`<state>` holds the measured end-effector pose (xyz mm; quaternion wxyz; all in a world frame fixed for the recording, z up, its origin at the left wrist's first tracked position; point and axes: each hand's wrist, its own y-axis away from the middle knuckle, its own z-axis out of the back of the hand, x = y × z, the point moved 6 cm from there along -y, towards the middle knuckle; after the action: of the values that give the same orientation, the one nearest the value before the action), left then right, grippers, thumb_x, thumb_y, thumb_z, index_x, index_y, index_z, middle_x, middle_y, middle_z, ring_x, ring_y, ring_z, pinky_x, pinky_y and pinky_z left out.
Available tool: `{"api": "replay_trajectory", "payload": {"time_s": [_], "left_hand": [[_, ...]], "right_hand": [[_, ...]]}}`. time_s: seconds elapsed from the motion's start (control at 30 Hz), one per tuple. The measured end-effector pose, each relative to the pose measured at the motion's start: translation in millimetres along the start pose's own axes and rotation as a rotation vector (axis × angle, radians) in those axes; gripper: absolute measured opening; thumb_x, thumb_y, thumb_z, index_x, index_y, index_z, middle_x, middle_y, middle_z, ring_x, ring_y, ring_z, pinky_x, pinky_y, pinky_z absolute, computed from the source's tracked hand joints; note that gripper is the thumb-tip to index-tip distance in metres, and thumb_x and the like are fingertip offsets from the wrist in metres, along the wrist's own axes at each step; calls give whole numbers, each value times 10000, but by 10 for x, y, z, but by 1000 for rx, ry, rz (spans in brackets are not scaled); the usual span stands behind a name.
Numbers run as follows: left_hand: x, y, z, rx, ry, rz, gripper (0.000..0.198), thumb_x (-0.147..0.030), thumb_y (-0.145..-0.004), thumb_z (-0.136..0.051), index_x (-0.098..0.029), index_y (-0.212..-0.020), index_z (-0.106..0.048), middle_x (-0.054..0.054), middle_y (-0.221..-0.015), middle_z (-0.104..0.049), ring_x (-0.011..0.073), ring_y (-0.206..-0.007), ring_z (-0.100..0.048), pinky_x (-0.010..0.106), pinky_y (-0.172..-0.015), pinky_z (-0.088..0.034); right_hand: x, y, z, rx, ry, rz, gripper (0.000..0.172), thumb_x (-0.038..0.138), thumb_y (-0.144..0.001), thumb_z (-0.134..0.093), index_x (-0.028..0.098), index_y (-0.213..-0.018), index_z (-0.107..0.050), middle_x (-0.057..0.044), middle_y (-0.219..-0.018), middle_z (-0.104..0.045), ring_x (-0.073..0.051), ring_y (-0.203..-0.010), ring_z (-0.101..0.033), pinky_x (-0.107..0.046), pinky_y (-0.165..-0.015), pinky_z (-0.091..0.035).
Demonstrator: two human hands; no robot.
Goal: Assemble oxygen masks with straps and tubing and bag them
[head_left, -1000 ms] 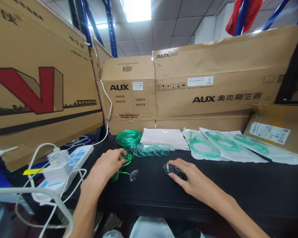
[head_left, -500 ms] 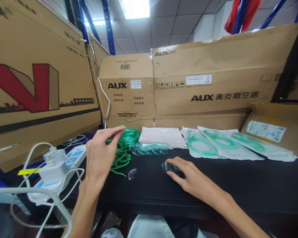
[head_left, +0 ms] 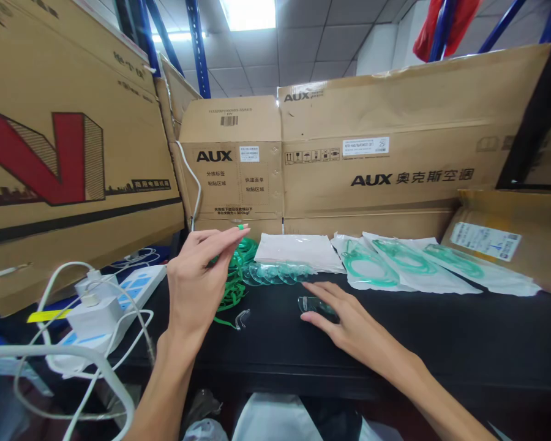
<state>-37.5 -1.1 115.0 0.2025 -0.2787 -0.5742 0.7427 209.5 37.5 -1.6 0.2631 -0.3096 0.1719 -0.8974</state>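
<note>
My left hand (head_left: 199,275) is raised in front of the green tubing, thumb and fingers pinched on a green strap whose small end (head_left: 242,227) shows at the fingertips. My right hand (head_left: 344,315) rests over the black table with its fingers apart around a clear plastic piece (head_left: 316,305) that lies beneath them. Green straps (head_left: 233,291) lie heaped beside my left hand, partly hidden by it. Small clear bent pieces (head_left: 242,319) are on the table between my hands. A row of clear green masks (head_left: 278,274) lies behind them.
White packets (head_left: 300,251) lie at the back, and bagged green tubing (head_left: 371,269) sits to their right. A white power strip (head_left: 138,294) with plugs and cables is at the left. Cardboard boxes (head_left: 371,202) wall the back of the black table (head_left: 395,367).
My left hand has moved right and slightly up with the green strap end. The fingers of my right hand have spread off the clear piece.
</note>
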Motion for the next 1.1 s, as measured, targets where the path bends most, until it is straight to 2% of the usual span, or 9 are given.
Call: {"api": "replay_trajectory", "payload": {"time_s": [0.17,0.33,0.43,0.5,0.6,0.7,0.87,1.0,1.1], "left_hand": [[115,-6,-100,228,108,122,218,-299,-956,-656,-338,-1140,-766,-21,-1079,-757,163,-963,-701,291,-882,-531],[256,23,-169,396,162,235,193,-395,-936,-662,-305,-1080,-754,-24,-1062,-767,190,-958,-713,303,-882,-524],[313,35,-196,438,238,266,207,-397,-924,-672,-267,-1081,-705,-11,-1081,-750,187,-954,-720,296,-871,-542],[375,33,-186,435,265,294,239,-403,-913,-682,-247,-1094,-669,3,-1105,-732,184,-951,-722,288,-853,-551],[478,30,-139,449,194,285,373,-439,-874,-718,-253,-1188,-643,19,-1165,-705,186,-951,-705,285,-815,-546],[581,76,-143,575,48,260,574,-470,-834,-744,-286,-1359,-603,15,-1095,-721,190,-843,-684,287,-729,-520],[758,195,-229,770,-101,300,303,-448,-888,-639,-279,-1093,-786,0,-971,-784,226,-839,-705,301,-778,-489],[953,203,-184,762,-234,352,280,-407,-893,-598,-295,-1036,-812,-4,-1057,-796,256,-993,-718,298,-859,-483],[1117,197,-71,721,-326,403,326,-396,-908,-564,-271,-1087,-807,25,-1040,-800,255,-964,-727,291,-852,-498]], "right_hand": [[482,-282,277,-199,-104,175,343,415,-990,-581,284,-1298,-655,-69,-1294,-657,-236,-1202,-614,-391,-1077,-457],[828,-859,110,-72,-305,185,449,367,-914,-675,230,-1339,-629,-82,-1132,-717,-196,-887,-661,-339,-822,-518],[908,-1154,-119,99,-431,180,199,321,-912,-643,168,-981,-750,-34,-782,-735,-153,-648,-632,-273,-641,-476],[920,-1282,-193,130,-467,172,238,273,-930,-588,151,-769,-714,-6,-607,-670,-140,-586,-619,-249,-594,-446],[912,-1377,-209,127,-525,151,268,253,-921,-582,149,-687,-657,-12,-604,-667,-138,-599,-630,-247,-613,-453],[917,-1386,-187,140,-583,151,249,307,-904,-618,151,-717,-675,-27,-648,-698,-150,-635,-650,-267,-655,-485],[932,-1344,-97,116,-658,155,276,346,-880,-641,157,-692,-712,-32,-647,-709,-161,-656,-667,-293,-695,-521],[879,-1340,107,-32,-724,122,200,282,-864,-631,150,-767,-745,-23,-633,-691,-155,-635,-667,-299,-675,-546],[819,-1320,348,-167,-786,108,166,253,-866,-623,142,-829,-741,-22,-643,-690,-147,-625,-670,-305,-679,-568]]}}
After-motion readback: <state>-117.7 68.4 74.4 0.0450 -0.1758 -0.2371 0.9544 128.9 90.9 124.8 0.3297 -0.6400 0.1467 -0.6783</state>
